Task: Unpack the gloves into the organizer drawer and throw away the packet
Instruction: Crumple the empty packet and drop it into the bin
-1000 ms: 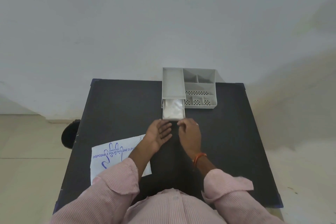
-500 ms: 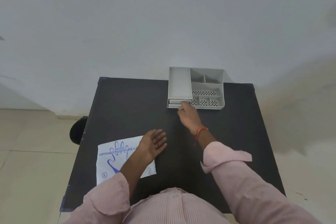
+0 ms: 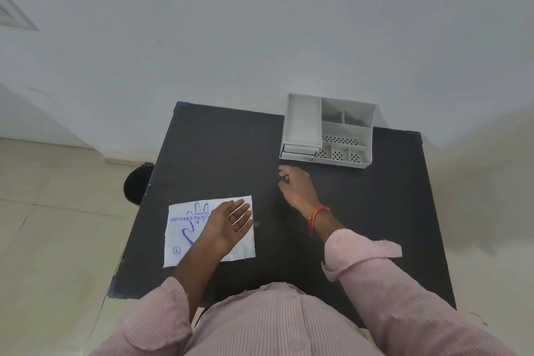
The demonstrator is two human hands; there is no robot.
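The grey plastic compartmented organizer [image 3: 344, 136] stood on the black desk [image 3: 219, 153], drawer [image 3: 299, 151] pushed in, visible compartments empty. The left hand [image 3: 229, 224] lay flat, fingers spread, over the white printed glove packet [image 3: 185, 237]; the right hand [image 3: 294, 189], loosely curled, held nothing.

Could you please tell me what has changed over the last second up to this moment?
The drawer, open with gloves showing, got pushed shut by the right hand, which has since drawn back empty. The left hand moved onto the packet. The organizer and packet stayed put.
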